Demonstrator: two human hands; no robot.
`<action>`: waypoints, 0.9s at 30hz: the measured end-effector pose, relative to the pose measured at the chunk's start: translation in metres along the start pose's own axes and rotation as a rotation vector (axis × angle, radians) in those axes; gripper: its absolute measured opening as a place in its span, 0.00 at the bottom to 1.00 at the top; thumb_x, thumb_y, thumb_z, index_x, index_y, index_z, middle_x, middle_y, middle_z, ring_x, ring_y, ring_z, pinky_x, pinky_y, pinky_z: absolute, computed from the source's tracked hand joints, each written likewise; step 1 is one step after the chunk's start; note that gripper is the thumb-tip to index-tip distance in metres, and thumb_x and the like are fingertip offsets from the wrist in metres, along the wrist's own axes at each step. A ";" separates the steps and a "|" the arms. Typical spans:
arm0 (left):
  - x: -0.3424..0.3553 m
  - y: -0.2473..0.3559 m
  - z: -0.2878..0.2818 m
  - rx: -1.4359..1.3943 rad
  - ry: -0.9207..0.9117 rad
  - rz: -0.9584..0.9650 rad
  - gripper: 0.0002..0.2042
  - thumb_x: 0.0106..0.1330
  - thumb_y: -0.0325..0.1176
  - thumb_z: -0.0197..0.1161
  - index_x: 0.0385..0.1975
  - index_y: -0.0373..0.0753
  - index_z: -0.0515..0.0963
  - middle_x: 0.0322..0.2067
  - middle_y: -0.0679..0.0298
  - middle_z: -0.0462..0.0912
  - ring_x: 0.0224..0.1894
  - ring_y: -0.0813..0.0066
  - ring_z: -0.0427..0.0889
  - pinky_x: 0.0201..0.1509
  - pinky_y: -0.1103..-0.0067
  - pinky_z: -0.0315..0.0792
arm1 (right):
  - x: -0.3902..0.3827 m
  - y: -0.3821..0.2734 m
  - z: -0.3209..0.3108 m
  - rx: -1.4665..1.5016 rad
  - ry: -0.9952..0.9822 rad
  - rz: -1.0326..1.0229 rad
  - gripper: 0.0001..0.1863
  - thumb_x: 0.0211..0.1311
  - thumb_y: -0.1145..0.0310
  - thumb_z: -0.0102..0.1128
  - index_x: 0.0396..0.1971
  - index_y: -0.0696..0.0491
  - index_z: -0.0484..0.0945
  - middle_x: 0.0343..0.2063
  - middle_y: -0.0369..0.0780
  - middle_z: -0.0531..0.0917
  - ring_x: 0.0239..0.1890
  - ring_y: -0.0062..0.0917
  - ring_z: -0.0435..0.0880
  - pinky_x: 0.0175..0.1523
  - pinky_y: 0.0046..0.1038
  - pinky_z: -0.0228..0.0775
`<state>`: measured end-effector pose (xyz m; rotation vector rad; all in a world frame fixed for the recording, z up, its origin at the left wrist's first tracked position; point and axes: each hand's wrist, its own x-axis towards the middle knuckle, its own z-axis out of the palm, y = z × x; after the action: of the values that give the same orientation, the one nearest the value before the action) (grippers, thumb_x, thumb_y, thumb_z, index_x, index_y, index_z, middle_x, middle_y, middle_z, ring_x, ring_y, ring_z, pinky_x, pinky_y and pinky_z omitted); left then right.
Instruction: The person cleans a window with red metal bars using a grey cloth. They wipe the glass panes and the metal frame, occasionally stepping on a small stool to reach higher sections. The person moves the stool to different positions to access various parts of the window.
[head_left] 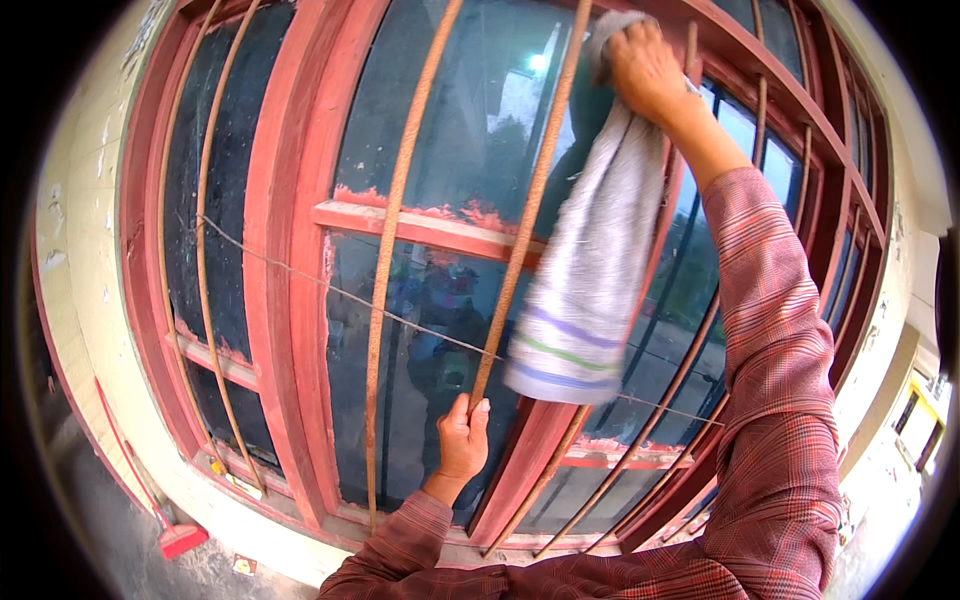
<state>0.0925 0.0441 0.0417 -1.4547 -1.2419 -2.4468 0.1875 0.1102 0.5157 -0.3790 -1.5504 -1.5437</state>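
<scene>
Ideally, right hand clenching striped grey cloth presses flat on dark glass pane; left hand grips rusty iron bar for balance.

No packages, labels, signs or screens in view. A small pale square scrap lies on the ground below the window sill's lower-left corner, near the red broom head; too small to tell whether it's a label or wrapper.
</scene>
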 end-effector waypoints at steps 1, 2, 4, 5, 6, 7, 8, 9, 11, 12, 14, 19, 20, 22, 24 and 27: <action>0.001 0.001 0.002 0.019 -0.026 -0.007 0.11 0.65 0.34 0.54 0.24 0.34 0.68 0.13 0.58 0.68 0.14 0.71 0.69 0.20 0.75 0.62 | -0.010 -0.007 0.013 0.013 -0.072 0.005 0.12 0.49 0.77 0.50 0.37 0.58 0.71 0.41 0.50 0.73 0.47 0.44 0.71 0.47 0.38 0.70; 0.001 -0.001 -0.002 0.016 -0.008 -0.005 0.11 0.65 0.34 0.54 0.24 0.34 0.68 0.13 0.57 0.68 0.14 0.69 0.70 0.20 0.75 0.62 | -0.019 -0.030 0.009 -0.003 -0.097 -0.012 0.13 0.48 0.77 0.50 0.37 0.60 0.70 0.40 0.51 0.73 0.47 0.44 0.71 0.47 0.37 0.71; 0.000 -0.005 -0.012 0.027 0.037 0.004 0.12 0.65 0.34 0.54 0.23 0.34 0.67 0.13 0.56 0.68 0.14 0.67 0.70 0.20 0.74 0.62 | -0.036 -0.077 -0.013 0.010 -0.223 -0.147 0.13 0.48 0.72 0.53 0.34 0.62 0.75 0.39 0.50 0.76 0.46 0.41 0.71 0.50 0.32 0.69; 0.001 -0.006 -0.017 0.053 0.066 0.015 0.12 0.65 0.34 0.54 0.24 0.34 0.67 0.13 0.56 0.68 0.14 0.65 0.70 0.20 0.74 0.62 | -0.050 -0.094 -0.020 0.043 -0.256 -0.241 0.13 0.47 0.72 0.53 0.33 0.63 0.75 0.41 0.52 0.75 0.47 0.42 0.71 0.51 0.32 0.68; 0.001 -0.004 -0.015 0.053 0.068 0.025 0.11 0.65 0.34 0.54 0.24 0.34 0.67 0.13 0.56 0.68 0.14 0.64 0.70 0.20 0.74 0.63 | -0.063 -0.093 -0.015 0.052 -0.192 -0.300 0.13 0.46 0.73 0.53 0.33 0.64 0.76 0.41 0.53 0.75 0.48 0.43 0.71 0.52 0.33 0.68; 0.002 -0.003 -0.012 0.058 0.073 0.037 0.11 0.65 0.34 0.54 0.24 0.34 0.67 0.13 0.55 0.68 0.15 0.63 0.71 0.20 0.74 0.63 | -0.073 -0.087 -0.010 0.063 -0.124 -0.359 0.14 0.45 0.74 0.54 0.34 0.65 0.76 0.42 0.54 0.74 0.49 0.44 0.70 0.54 0.34 0.67; 0.003 -0.002 -0.011 0.070 0.076 0.048 0.11 0.65 0.34 0.54 0.24 0.34 0.67 0.13 0.55 0.68 0.15 0.62 0.71 0.20 0.74 0.63 | -0.069 -0.077 -0.009 0.090 -0.062 -0.301 0.15 0.45 0.76 0.54 0.35 0.66 0.75 0.43 0.56 0.73 0.51 0.45 0.70 0.55 0.36 0.68; 0.004 -0.002 -0.009 0.085 0.083 0.058 0.11 0.65 0.34 0.54 0.24 0.34 0.67 0.14 0.55 0.68 0.15 0.61 0.71 0.20 0.74 0.63 | -0.057 -0.065 -0.001 0.060 -0.164 -0.212 0.15 0.46 0.76 0.55 0.36 0.66 0.75 0.43 0.55 0.73 0.51 0.45 0.70 0.52 0.35 0.69; 0.003 0.000 -0.009 0.087 0.054 0.050 0.11 0.65 0.34 0.54 0.25 0.34 0.68 0.14 0.56 0.69 0.15 0.61 0.72 0.20 0.74 0.64 | -0.019 -0.052 -0.013 0.088 -0.292 -0.025 0.15 0.47 0.75 0.55 0.36 0.65 0.74 0.43 0.54 0.73 0.51 0.44 0.69 0.52 0.36 0.70; 0.004 0.002 -0.005 0.062 0.017 0.040 0.10 0.65 0.34 0.54 0.25 0.34 0.68 0.14 0.56 0.69 0.15 0.61 0.72 0.20 0.73 0.64 | -0.008 -0.030 0.004 0.099 -0.175 0.018 0.14 0.45 0.77 0.54 0.35 0.62 0.73 0.41 0.53 0.72 0.49 0.45 0.69 0.52 0.37 0.68; 0.003 0.005 -0.005 0.041 -0.023 0.007 0.10 0.65 0.33 0.54 0.26 0.34 0.69 0.14 0.57 0.69 0.15 0.61 0.72 0.20 0.74 0.64 | 0.005 -0.017 0.010 0.148 0.018 0.025 0.14 0.42 0.80 0.52 0.34 0.60 0.73 0.39 0.52 0.72 0.46 0.45 0.69 0.50 0.38 0.67; 0.004 0.002 -0.013 0.040 0.056 0.025 0.09 0.65 0.32 0.54 0.25 0.34 0.68 0.14 0.57 0.68 0.15 0.63 0.71 0.20 0.75 0.63 | -0.039 -0.082 0.000 0.372 -0.097 -0.237 0.18 0.40 0.81 0.51 0.38 0.62 0.73 0.39 0.48 0.73 0.45 0.45 0.68 0.51 0.36 0.66; 0.005 0.004 -0.013 0.046 0.076 0.054 0.10 0.65 0.32 0.54 0.25 0.34 0.68 0.14 0.57 0.68 0.15 0.65 0.71 0.20 0.75 0.63 | -0.049 -0.092 -0.008 0.307 -0.154 -0.234 0.19 0.40 0.80 0.52 0.39 0.62 0.74 0.39 0.48 0.73 0.46 0.44 0.68 0.52 0.36 0.67; 0.005 0.004 -0.016 0.075 0.077 0.070 0.10 0.65 0.33 0.54 0.24 0.34 0.67 0.13 0.59 0.67 0.15 0.68 0.69 0.20 0.76 0.63 | -0.043 -0.084 -0.006 0.172 -0.105 -0.157 0.14 0.44 0.79 0.53 0.35 0.63 0.75 0.38 0.52 0.74 0.46 0.43 0.71 0.48 0.34 0.71; 0.001 0.003 -0.009 0.006 0.005 0.009 0.11 0.65 0.33 0.54 0.24 0.34 0.67 0.13 0.59 0.66 0.14 0.70 0.68 0.20 0.76 0.62 | -0.023 -0.047 0.009 0.151 -0.116 0.036 0.12 0.46 0.77 0.53 0.34 0.62 0.74 0.40 0.54 0.75 0.46 0.44 0.72 0.49 0.35 0.70; 0.001 -0.005 -0.003 -0.032 -0.012 -0.027 0.11 0.65 0.33 0.55 0.23 0.34 0.67 0.13 0.60 0.66 0.14 0.73 0.67 0.20 0.76 0.62 | -0.010 -0.043 0.012 -0.002 -0.018 -0.013 0.12 0.45 0.77 0.53 0.33 0.62 0.75 0.37 0.52 0.75 0.46 0.44 0.71 0.48 0.36 0.70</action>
<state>0.0880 0.0462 0.0384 -1.4719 -1.2383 -2.4896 0.1570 0.1171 0.4824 -0.3848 -1.5683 -1.5558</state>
